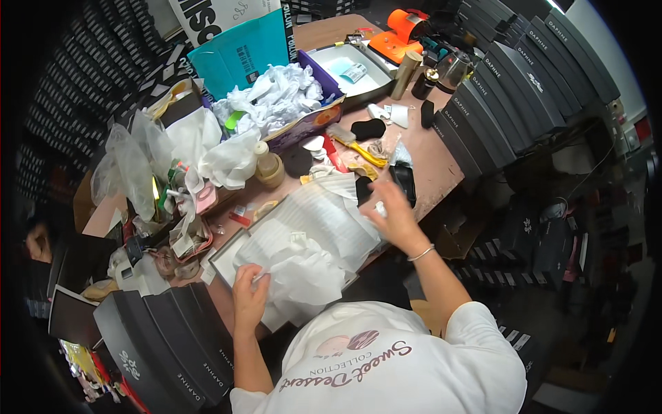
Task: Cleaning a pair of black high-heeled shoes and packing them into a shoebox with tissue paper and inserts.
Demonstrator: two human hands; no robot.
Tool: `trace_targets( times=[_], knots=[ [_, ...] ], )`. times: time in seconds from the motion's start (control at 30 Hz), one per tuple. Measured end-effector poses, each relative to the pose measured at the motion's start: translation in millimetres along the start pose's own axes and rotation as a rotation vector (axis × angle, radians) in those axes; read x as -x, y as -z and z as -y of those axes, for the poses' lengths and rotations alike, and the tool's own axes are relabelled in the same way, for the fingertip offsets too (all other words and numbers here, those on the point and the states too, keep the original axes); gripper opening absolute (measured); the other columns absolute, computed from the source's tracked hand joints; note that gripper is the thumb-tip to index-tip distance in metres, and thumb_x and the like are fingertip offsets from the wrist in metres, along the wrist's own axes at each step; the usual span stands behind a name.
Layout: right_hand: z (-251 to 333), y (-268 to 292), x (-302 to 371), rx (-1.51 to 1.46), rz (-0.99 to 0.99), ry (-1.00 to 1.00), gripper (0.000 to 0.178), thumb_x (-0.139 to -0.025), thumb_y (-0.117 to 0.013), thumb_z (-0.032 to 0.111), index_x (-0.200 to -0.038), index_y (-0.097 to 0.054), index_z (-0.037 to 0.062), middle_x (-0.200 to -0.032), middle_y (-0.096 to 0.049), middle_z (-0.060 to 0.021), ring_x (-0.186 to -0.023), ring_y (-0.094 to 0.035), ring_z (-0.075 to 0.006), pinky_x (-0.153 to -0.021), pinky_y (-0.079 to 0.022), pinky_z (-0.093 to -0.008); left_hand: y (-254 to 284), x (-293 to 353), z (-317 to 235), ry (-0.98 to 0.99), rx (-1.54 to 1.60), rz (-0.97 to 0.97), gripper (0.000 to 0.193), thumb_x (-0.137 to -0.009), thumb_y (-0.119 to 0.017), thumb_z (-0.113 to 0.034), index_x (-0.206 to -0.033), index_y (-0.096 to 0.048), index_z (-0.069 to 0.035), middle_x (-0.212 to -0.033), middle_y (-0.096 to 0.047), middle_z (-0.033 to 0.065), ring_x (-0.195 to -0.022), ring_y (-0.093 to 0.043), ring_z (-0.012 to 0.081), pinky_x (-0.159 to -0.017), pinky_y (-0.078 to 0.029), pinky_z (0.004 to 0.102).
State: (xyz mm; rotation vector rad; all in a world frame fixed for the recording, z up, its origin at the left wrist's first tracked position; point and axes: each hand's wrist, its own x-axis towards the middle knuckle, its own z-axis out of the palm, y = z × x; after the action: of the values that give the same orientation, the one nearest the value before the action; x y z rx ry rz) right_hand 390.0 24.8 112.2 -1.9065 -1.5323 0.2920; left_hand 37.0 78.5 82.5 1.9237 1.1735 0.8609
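An open shoebox [226, 258] lies at the table's near edge, mostly hidden under its wrapping. Across it spreads a translucent white foam sheet [310, 210], with crumpled white tissue paper [307, 272] on the nearer part. At the box's left near corner, my left hand [249, 297] pinches an edge of the tissue paper between thumb and fingers. My right hand [398, 219], slightly smeared by motion, is raised by the foam sheet's right side. A small white wad of paper [380, 208] shows at its fingertips. What lies inside the box is covered.
A purple carton [303, 124] full of crumpled paper stands at the back. Brush [358, 146], bottle [267, 165] and orange tape dispenser [400, 38] crowd the table. Dark shoebox stacks stand right [500, 96] and near left [165, 345]. Plastic bags [134, 165] heap at left.
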Motion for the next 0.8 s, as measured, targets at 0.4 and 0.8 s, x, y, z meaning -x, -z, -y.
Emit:
trace_targets(
  times=[0.4,0.8],
  knots=[
    [-112,36,43,-1.109,-0.16,-0.588,0.046,-0.084,-0.066,0.032,-0.112,-0.061,-0.0049,-0.092,-0.068,-0.0154,-0.075,-0.069,-0.0251,-0.055,-0.056,-0.0286,-5,-92,-59,0.02,0.302,-0.256,0.008,-0.089,-0.066,-0.007,-0.094,-0.068,-0.001,-0.084,-0.06,-0.0022,-0.079,-0.054,0.007,-0.074,-0.044,0.0218],
    [74,98,127,-1.399,0.341,-0.45,0.068,-0.079,-0.067,0.045,-0.111,-0.057,-0.0146,-0.09,-0.067,-0.0229,-0.067,-0.069,-0.0311,-0.053,-0.058,-0.0354,-93,-50,-77,0.022,0.808,-0.174,0.028,-0.087,-0.064,0.001,-0.115,-0.061,0.003,-0.097,-0.062,0.0029,-0.088,-0.057,0.0086,-0.079,-0.046,0.0224]
  ],
)
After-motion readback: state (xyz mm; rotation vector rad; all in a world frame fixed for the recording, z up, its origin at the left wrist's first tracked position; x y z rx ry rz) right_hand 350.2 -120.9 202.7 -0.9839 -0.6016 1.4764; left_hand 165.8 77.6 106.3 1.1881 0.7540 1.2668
